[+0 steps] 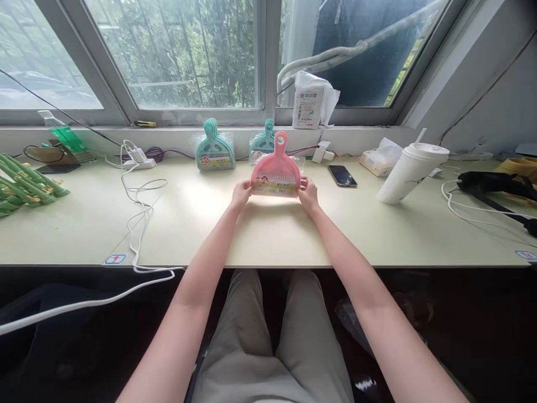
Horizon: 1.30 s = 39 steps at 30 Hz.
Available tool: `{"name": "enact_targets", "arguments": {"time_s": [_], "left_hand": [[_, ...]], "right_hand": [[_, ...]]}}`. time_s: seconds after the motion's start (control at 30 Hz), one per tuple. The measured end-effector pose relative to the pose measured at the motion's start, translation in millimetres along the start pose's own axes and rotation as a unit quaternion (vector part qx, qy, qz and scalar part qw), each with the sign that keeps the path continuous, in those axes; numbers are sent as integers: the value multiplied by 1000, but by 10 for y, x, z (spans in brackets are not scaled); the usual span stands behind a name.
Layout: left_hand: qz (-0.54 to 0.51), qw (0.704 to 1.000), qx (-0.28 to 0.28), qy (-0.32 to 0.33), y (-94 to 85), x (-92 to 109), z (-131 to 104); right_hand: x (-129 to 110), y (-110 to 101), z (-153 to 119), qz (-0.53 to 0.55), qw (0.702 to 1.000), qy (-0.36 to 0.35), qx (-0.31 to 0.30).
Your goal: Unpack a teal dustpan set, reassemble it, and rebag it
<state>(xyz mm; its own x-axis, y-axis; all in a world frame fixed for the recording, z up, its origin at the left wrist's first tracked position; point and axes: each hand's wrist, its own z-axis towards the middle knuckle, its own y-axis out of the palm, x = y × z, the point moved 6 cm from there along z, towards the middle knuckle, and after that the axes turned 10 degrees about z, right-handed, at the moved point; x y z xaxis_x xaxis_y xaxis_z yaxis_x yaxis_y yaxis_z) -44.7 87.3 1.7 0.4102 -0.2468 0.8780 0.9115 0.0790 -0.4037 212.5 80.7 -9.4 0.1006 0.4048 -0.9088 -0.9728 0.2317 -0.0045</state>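
A pink dustpan (277, 168) with a printed label stands upright over the table, its handle with a hanging hole pointing up. My left hand (242, 194) grips its lower left edge, fingers closed on it. At the lower right edge, my right hand (308, 193) pinches it the same way. Behind it is a stack of teal dustpans (262, 143) in clear wrap, partly hidden by the pink one. Another wrapped teal dustpan stack (215, 146) stands to the left, apart from my hands.
On the right are a phone (343, 176), a tissue pack (380, 158) and a white lidded cup with a straw (413, 173). A white cable (145, 210) crosses the left side and hangs over the table's front edge (268, 265). Green woven strips (25, 184) lie far left.
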Motion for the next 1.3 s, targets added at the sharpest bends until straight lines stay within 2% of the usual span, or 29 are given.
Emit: {"name": "enact_targets", "arguments": {"time_s": [0.17,0.27,0.33,0.4,0.5,0.6,0.7,0.8,1.0,1.13,1.3], "left_hand": [[144,984,91,-50,-288,-271,120],[224,965,109,-83,-525,-420,238],[260,956,115,-79,-715,-515,345],[273,951,126,-74,-938,-623,454],[245,947,165,-124,-1303,-851,592],[254,927,217,-168,-1609,-1028,717],[268,906,275,-176,-1817,-1131,836],[262,895,323,-163,-1936,-1193,938],[220,883,383,-158,-2058,-1284,1151],[198,902,341,-177,-2053,-1394,1334],[196,909,316,-188,-2046,-1468,1415]], "right_hand": [[-55,361,-13,-160,984,-55,-57],[-81,656,73,-245,965,-65,-66],[-82,907,143,-293,951,-55,-78],[-74,1209,204,-338,935,-49,-98],[-41,1679,285,-393,912,-45,-110],[-36,2111,389,-399,906,-90,-110],[-1,2412,541,-423,891,-126,-110],[55,2581,709,-435,883,-144,-104],[174,2836,971,-437,875,-178,-113],[246,2986,1120,-429,873,-190,-137],[351,3053,1248,-379,892,-182,-164]]}}
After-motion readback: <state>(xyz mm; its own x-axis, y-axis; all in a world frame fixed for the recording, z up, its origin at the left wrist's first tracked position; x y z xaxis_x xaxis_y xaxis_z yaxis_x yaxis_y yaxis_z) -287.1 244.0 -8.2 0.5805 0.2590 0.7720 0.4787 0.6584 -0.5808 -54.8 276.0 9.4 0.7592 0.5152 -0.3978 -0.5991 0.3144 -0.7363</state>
